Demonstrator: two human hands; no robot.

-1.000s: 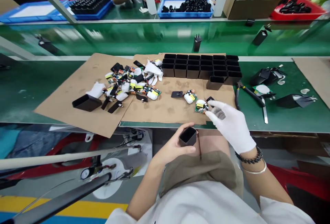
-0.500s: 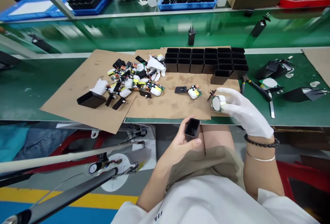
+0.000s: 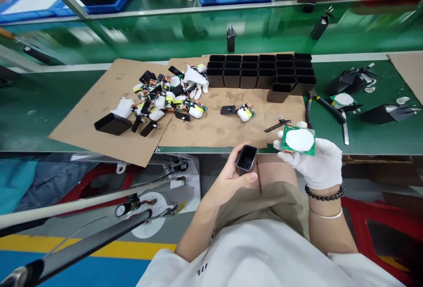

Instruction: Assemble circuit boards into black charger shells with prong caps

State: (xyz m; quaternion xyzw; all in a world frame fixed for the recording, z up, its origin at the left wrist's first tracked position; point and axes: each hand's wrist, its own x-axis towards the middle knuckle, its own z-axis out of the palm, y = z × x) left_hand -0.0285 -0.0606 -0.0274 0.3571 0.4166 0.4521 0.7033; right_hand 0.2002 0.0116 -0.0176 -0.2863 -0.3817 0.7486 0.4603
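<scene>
Bare, my left hand [image 3: 233, 173] is wrapped round a black plastic case [image 3: 246, 159], its hollow opening tilted up toward me. My right hand [image 3: 317, 163], in a white glove with a dark beaded bracelet at the wrist, holds a green circuit board [image 3: 299, 141] with a round white pad on top. A flat black plug piece [image 3: 276, 125] lies on the cardboard just beyond the gloved fingers. Farther left rests another circuit board [image 3: 246, 112] with white and yellow parts, joined to a black end piece [image 3: 228, 109].
Rows of black cases [image 3: 249, 78] stand at the cardboard's back edge. A heap of circuit boards [image 3: 168, 97] lies left, beside a white glove [image 3: 196, 78]. Pliers [image 3: 327, 108] and black adapters [image 3: 380, 113] are at right. A blue tray [image 3: 236, 0] sits across the green belt [image 3: 185, 36].
My right hand has drawn back and turned palm up, showing the board's white pad. The black plug piece now lies apart on the cardboard. My left hand stays nearly still.
</scene>
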